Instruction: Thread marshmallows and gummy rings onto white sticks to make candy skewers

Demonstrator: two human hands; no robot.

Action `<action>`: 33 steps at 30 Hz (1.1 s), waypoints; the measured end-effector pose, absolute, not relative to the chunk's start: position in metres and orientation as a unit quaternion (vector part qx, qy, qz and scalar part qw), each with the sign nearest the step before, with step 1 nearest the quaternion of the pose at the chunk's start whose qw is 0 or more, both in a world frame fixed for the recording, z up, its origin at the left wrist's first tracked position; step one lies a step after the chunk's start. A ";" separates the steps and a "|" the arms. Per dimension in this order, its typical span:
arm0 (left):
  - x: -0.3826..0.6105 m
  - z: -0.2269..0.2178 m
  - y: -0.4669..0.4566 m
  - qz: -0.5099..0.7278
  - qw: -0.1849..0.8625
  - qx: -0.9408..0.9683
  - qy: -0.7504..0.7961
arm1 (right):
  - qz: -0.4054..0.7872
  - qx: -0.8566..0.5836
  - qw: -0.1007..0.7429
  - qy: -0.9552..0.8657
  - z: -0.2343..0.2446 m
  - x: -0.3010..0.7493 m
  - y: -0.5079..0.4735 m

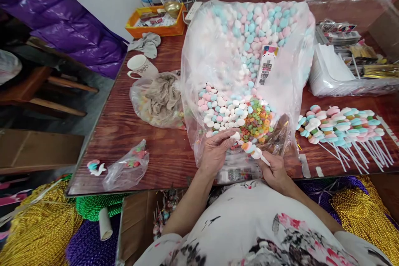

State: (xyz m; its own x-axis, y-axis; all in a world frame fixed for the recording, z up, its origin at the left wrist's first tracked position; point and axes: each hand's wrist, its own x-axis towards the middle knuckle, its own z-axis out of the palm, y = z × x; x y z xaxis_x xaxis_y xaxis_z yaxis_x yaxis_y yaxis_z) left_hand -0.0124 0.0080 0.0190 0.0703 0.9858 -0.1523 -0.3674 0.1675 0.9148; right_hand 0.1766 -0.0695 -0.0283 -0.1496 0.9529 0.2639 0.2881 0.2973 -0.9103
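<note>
My right hand (274, 171) is closed round the lower end of a white stick (264, 160) that carries a few marshmallow pieces (252, 149). My left hand (216, 147) pinches a white marshmallow (236, 135) at the stick's upper tip. Both hands sit at the mouth of a large clear plastic bag (218, 45) full of pink, blue and white marshmallows (258, 25), with a heap of coloured cereal rings (257, 122) just beyond my fingers. Finished marshmallow skewers (339, 126) lie in a row to the right of the bag.
On the wooden table (131, 133) stand a white mug (140, 66), a small bag holding a crumpled cloth (162, 97), a small clear bag (127, 168), an orange tray (154, 20) and a clear box of packaging (352, 41). Gold, green and purple bead strings (40, 224) lie below.
</note>
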 end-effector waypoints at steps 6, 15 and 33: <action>-0.007 0.015 0.007 0.541 0.630 0.357 0.428 | 0.383 -0.481 0.439 -0.654 -0.029 0.175 -0.069; -0.001 -0.005 0.004 0.577 0.519 0.449 0.443 | 0.390 -0.520 0.422 -0.632 -0.026 0.173 -0.071; -0.011 -0.003 0.007 0.506 0.145 0.750 0.400 | 0.412 -0.493 0.463 -0.611 -0.033 0.160 -0.066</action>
